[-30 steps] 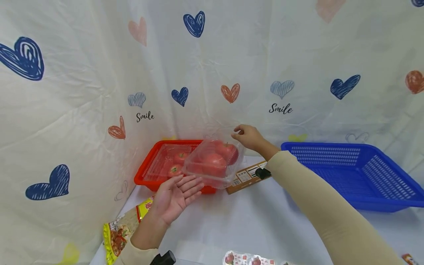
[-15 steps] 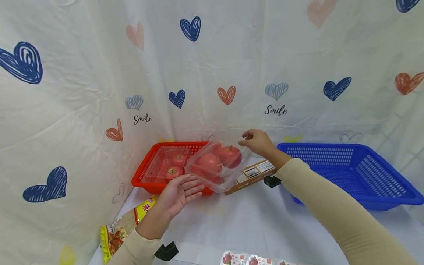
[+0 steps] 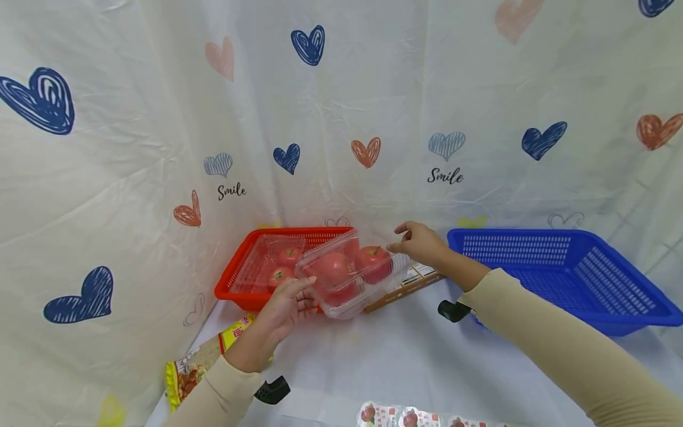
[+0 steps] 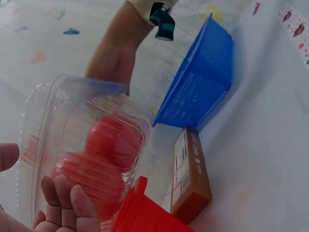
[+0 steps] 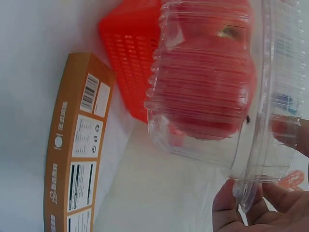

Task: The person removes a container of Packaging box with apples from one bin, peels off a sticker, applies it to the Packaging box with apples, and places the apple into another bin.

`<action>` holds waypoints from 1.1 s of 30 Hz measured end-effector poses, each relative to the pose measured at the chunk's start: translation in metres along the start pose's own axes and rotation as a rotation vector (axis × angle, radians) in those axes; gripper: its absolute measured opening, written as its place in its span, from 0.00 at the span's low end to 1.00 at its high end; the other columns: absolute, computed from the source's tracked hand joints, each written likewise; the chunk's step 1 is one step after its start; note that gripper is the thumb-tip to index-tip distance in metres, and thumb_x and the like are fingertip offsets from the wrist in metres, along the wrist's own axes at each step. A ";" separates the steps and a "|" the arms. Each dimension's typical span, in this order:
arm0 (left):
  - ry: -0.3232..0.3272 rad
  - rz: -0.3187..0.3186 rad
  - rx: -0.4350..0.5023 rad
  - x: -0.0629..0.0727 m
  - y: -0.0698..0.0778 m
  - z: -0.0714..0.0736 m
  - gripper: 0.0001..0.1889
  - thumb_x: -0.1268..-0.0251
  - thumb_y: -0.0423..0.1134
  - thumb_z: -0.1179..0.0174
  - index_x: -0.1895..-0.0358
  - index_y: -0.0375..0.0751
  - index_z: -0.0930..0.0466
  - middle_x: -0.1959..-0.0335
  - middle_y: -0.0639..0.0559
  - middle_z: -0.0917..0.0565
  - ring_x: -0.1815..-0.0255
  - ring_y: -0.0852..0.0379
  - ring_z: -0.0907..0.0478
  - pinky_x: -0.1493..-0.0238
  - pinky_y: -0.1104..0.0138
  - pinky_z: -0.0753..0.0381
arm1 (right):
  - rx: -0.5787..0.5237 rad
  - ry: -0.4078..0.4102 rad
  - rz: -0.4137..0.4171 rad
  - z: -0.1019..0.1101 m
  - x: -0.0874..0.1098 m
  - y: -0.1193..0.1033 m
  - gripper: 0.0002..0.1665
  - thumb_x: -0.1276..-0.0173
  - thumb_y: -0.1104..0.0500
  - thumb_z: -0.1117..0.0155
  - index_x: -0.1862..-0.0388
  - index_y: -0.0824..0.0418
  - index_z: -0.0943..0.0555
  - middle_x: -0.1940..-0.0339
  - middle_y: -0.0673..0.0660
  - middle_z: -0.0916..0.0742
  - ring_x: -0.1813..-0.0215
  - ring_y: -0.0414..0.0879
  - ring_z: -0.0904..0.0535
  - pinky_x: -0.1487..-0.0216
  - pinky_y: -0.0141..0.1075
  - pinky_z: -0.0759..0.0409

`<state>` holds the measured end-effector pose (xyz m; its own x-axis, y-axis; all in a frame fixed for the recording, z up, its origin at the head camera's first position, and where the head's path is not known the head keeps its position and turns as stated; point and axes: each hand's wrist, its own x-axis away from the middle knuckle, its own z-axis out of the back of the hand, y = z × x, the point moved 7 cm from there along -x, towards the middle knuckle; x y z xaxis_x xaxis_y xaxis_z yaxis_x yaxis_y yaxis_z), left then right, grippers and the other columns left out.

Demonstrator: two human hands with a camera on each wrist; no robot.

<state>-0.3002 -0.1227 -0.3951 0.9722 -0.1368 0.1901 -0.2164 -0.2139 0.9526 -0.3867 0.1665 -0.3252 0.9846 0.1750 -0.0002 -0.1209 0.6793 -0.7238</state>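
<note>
A clear plastic clamshell box (image 3: 349, 295) with several red apples (image 3: 333, 268) is held tilted at the right side of the red basket (image 3: 241, 296). My right hand (image 3: 424, 244) pinches its right rim; in the right wrist view the fingers (image 5: 225, 205) meet at the box edge. My left hand (image 3: 288, 305) grips the near left corner, thumb above and fingers beneath. These fingers (image 4: 64, 193) show against the box's underside in the left wrist view. A second clear box (image 3: 256, 267) of apples lies inside the red basket.
A brown carton (image 3: 395, 295) lies on the white table beside the red basket. The blue basket (image 3: 587, 317) stands at the right. A yellow food packet (image 3: 200, 362) lies at front left, and printed labels (image 3: 408, 417) lie along the front edge.
The box has shifted slightly right and down, partly covering the carton. My right hand has moved with it. My left hand's fingers, straight earlier, now curl round the corner.
</note>
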 end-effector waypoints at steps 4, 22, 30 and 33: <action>-0.002 -0.022 -0.038 -0.002 -0.001 0.001 0.19 0.35 0.48 0.37 0.54 0.41 0.34 0.64 0.47 0.17 0.66 0.52 0.21 0.57 0.62 0.19 | -0.005 -0.023 0.000 0.000 0.007 0.001 0.38 0.36 0.49 0.32 0.34 0.64 0.33 0.46 0.66 0.24 0.49 0.58 0.26 0.52 0.45 0.20; -0.050 -0.044 -0.097 -0.010 -0.003 -0.007 0.13 0.33 0.45 0.40 0.57 0.39 0.29 0.66 0.48 0.18 0.67 0.52 0.23 0.57 0.63 0.20 | -0.022 -0.154 -0.065 0.006 0.038 0.020 0.50 0.41 0.45 0.28 0.29 0.69 0.38 0.38 0.71 0.26 0.43 0.61 0.27 0.51 0.46 0.19; -0.078 -0.048 -0.085 -0.011 -0.004 -0.009 0.14 0.34 0.43 0.39 0.55 0.38 0.30 0.64 0.48 0.20 0.66 0.52 0.24 0.57 0.64 0.21 | -0.125 -0.174 -0.052 0.006 0.061 0.025 0.49 0.40 0.49 0.28 0.28 0.69 0.40 0.45 0.66 0.24 0.56 0.53 0.27 0.63 0.40 0.21; -0.097 -0.040 -0.071 -0.010 -0.006 -0.011 0.16 0.35 0.44 0.38 0.53 0.38 0.30 0.62 0.47 0.20 0.65 0.52 0.24 0.56 0.64 0.20 | -0.126 -0.163 -0.050 0.008 0.069 0.028 0.51 0.41 0.47 0.27 0.28 0.69 0.41 0.48 0.64 0.24 0.56 0.51 0.27 0.64 0.39 0.21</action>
<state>-0.3082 -0.1092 -0.3998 0.9659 -0.2235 0.1310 -0.1675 -0.1530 0.9739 -0.3229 0.2035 -0.3402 0.9543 0.2631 0.1421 -0.0455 0.5973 -0.8007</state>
